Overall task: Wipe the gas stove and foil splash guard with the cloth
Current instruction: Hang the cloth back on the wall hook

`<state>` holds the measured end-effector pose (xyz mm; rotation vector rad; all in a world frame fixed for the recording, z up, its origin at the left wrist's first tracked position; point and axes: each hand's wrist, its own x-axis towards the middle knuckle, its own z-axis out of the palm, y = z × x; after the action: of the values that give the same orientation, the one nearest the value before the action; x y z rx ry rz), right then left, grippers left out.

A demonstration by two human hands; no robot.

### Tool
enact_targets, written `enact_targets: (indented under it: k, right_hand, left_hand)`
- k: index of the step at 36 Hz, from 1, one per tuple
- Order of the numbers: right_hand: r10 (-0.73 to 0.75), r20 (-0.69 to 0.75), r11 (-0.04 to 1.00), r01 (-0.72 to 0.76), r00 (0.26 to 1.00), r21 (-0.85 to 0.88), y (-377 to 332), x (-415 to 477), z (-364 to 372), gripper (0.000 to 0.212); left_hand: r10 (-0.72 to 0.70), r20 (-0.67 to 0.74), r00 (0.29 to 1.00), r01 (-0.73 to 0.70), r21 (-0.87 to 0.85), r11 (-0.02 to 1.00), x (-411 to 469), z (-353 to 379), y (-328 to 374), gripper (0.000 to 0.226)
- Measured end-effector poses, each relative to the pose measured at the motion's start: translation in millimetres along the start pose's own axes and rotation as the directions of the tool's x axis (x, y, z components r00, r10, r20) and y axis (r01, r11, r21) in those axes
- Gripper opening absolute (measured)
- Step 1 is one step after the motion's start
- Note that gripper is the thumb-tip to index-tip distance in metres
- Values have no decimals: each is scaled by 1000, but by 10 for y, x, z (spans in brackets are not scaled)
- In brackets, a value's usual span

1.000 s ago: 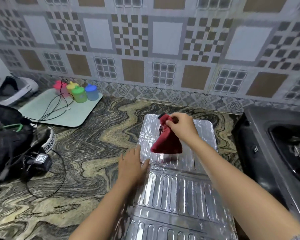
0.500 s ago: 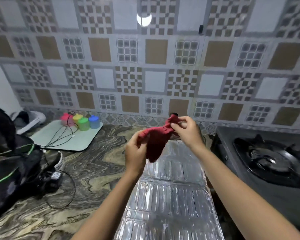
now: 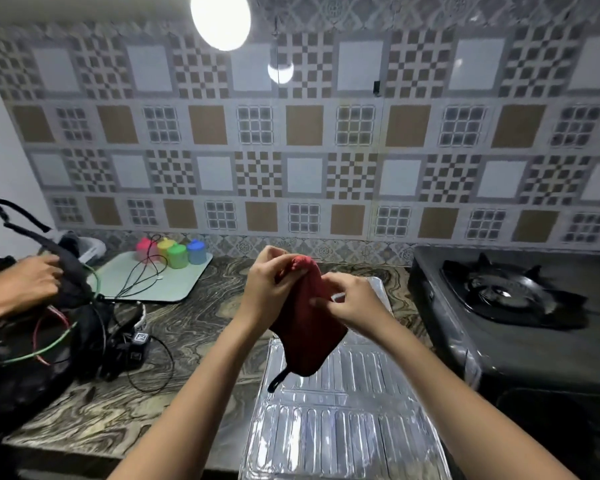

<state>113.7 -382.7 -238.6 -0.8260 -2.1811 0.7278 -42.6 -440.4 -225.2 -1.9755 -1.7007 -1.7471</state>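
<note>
Gripping a black bag [image 3: 21,382], another person's hand [image 3: 28,285] shows at far left of the marbled counter [image 3: 194,323], near a pale tray [image 3: 181,282] of coloured cups [image 3: 178,255]. At centre, the left hand [image 3: 267,289] and right hand [image 3: 357,304] both pinch a red cloth [image 3: 309,334], held up above the foil splash guard [image 3: 343,417] lying flat on the counter. A black gas stove [image 3: 520,344] sits just beside it at right, below a patterned tiled wall [image 3: 302,174].
</note>
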Motion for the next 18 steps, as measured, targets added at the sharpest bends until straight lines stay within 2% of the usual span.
enact_targets:
  k: [4,8,13,16,18]
  right_hand:
    - [31,-25,996,-29,999,80,-118,-148,-52,8]
    - [25,-63,992,-16,998,127,-193,-259,-136,7]
    - [10,-135,985,13,991,169,-209,-353,-257,13]
    - [24,-166,988,2,986,155,-150,-389,-320,15]
    - [42,-162,987,-16,986,158,-90,-409,-355,12]
  left_hand:
    - [-12,-80,997,13,15,1000,-74,-97,60,15]
    - [-109,-132,985,90,-141,986,-132,-97,146,15]
    - [-171,-60,983,153,-223,963,-102,37,206,19]
    - [-158,2,987,154,-241,958,-82,150,261,27]
    - [-124,14,992,124,-228,966,-68,214,320,20]
